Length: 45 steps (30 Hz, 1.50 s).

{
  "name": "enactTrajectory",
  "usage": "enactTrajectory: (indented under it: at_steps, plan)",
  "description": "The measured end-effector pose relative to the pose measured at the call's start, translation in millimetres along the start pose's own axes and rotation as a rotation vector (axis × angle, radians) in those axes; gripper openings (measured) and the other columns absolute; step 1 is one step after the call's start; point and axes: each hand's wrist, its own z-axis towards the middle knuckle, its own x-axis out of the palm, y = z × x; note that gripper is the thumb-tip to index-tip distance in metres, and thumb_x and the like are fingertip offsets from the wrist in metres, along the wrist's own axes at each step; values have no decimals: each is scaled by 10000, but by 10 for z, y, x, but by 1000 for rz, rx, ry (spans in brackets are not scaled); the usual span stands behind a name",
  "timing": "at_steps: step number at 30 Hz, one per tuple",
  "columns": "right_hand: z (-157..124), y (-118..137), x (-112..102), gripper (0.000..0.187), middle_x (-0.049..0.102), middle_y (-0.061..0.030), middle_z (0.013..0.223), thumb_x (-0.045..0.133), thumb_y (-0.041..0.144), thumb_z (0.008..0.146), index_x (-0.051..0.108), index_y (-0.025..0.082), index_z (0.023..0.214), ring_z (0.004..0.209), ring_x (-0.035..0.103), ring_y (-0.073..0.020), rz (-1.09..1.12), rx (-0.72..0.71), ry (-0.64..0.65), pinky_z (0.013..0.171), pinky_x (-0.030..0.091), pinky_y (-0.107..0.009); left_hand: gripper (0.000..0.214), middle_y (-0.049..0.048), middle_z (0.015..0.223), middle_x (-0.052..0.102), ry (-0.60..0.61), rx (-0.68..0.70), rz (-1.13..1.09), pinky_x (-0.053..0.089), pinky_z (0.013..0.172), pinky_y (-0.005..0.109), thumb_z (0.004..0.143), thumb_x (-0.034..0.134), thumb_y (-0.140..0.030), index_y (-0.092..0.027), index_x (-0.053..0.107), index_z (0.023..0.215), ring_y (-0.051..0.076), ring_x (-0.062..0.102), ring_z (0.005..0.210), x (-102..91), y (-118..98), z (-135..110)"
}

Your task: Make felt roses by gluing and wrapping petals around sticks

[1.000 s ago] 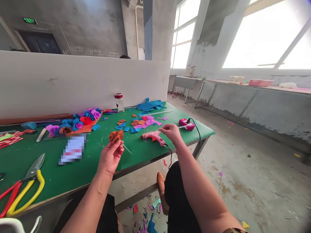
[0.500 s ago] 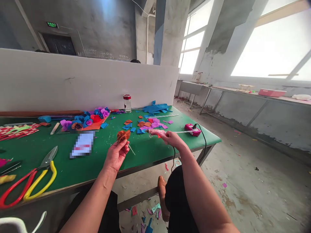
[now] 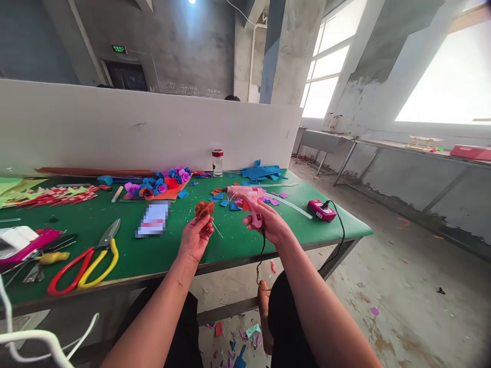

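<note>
Between the fingers of my left hand (image 3: 196,236) is an orange-brown paper flower (image 3: 204,208), its thin pale stem (image 3: 217,230) slanting down to the right. My right hand (image 3: 271,225) is closed round the handle of a pink hot glue gun (image 3: 245,193). The gun's nozzle points left toward the flower, a short gap apart from it. From its back sticks a long clear glue stick (image 3: 293,206), and a black cord hangs from the handle. Behind the gun lie cut blue paper pieces (image 3: 235,206) and purple paper pieces (image 3: 273,200).
Finished paper flowers (image 3: 161,185) lie at the back of the green table (image 3: 230,245). Scissors with red and yellow handles (image 3: 92,260) rest at the left. A lidded glass jar (image 3: 217,164) stands by the white partition (image 3: 153,122). A pink power socket (image 3: 321,210) sits near the right edge.
The glue gun has been lifted off the table and swung upright in my right hand, nozzle toward the flower. My left hand keeps the flower. The view has shifted left.
</note>
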Motion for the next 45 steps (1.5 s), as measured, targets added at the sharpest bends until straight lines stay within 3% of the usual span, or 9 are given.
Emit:
enactTrajectory:
  at_steps: [6,14,34,40,45]
  plan:
    - [-79,-110,160,445,722,-22,952,655,501,819,547,217,1145,460,538,-64,-374,-147,48,427,384,-190,174,35,649,697,-32,55,-29,473,463,142,598,840,-101,-140,715,712,66,598,508,-46,-40,18]
    - [-100,-175,230,429,725,-25,902,575,446,877,498,229,1239,451,512,-98,-659,-311,-20,475,417,-242,233,39,664,711,-66,132,20,492,535,191,586,861,-145,-145,747,789,80,597,536,-51,-7,5]
    - [-87,-207,319,472,717,-37,871,528,393,899,471,246,1344,531,541,-154,-914,-375,-64,542,417,-249,247,21,650,715,-53,113,44,488,543,208,570,875,-146,-190,743,775,101,602,573,-5,-8,-3]
    - [-99,-179,337,440,726,-52,866,538,336,889,496,229,1314,742,642,-221,-997,-428,-89,667,455,-280,250,22,655,717,-39,117,48,482,544,208,578,874,-147,-177,747,791,88,588,553,-10,-7,-5]
    - [-102,-177,334,442,730,-58,873,517,323,900,475,221,1328,779,660,-237,-1059,-433,-92,691,465,-293,269,15,653,716,-32,122,45,481,533,195,560,884,-149,-174,748,791,80,582,549,-12,-12,-7]
